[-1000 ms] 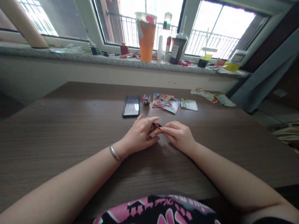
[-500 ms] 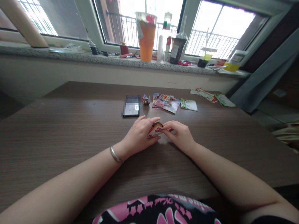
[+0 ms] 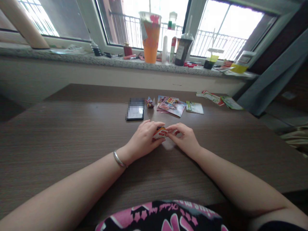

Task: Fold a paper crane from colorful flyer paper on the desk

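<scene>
Both hands meet at the middle of the brown wooden table (image 3: 60,138). My left hand (image 3: 143,139), with a silver bangle on its wrist, curls its fingers round a small folded piece of printed paper (image 3: 159,133), red, white and orange. My right hand (image 3: 185,138) pinches the same paper from the right side with thumb and fingertips. The paper rests low, just above or on the tabletop. Most of it is hidden between the fingers.
Behind the hands lie a phone (image 3: 135,110), a small folded paper figure (image 3: 150,102), a stack of colourful leaflets (image 3: 171,105) and more leaflets (image 3: 194,107) to the right. The windowsill holds an orange cup (image 3: 150,38), a dark drink cup (image 3: 183,49) and bottles.
The folded paper has been turned and pressed flatter between the fingers. My right fingertips have shifted slightly up and left onto it. The arms have stayed in place.
</scene>
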A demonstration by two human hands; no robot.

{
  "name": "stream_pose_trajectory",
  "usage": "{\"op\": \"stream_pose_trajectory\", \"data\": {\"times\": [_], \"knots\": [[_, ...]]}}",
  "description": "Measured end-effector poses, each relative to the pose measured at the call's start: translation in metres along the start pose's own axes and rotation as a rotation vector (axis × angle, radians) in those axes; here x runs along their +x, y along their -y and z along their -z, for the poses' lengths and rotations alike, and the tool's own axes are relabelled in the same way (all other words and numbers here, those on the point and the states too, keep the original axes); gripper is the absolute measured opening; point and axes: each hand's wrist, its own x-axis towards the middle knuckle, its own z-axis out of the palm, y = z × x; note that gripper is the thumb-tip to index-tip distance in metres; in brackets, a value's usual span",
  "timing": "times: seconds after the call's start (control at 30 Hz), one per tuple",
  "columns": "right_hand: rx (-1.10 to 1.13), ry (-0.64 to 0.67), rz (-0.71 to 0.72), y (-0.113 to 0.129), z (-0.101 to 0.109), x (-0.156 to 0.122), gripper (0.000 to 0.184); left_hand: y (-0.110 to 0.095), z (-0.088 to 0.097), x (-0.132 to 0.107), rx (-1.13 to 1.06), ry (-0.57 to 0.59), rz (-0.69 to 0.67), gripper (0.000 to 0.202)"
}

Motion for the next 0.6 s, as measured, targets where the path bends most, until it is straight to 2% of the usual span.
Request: {"op": "stream_pose_trajectory", "data": {"times": [0.27,0.37,0.43,0.6], "knots": [[-0.163,-0.019,0.152,0.004,0.003,0.003,0.001,0.002,-0.006,-0.002,-0.058,0.088,0.005,0.058],[-0.189,-0.012,0.156,0.003,0.003,0.003,0.007,0.0,-0.005,-0.001,-0.044,0.099,0.001,0.054],[-0.202,-0.011,0.153,0.003,0.003,0.003,0.01,-0.002,-0.003,0.0,-0.03,0.072,-0.011,0.047],[-0.216,-0.046,0.165,0.005,0.004,0.003,0.012,-0.005,0.004,0.002,0.034,-0.079,0.024,0.032]]}}
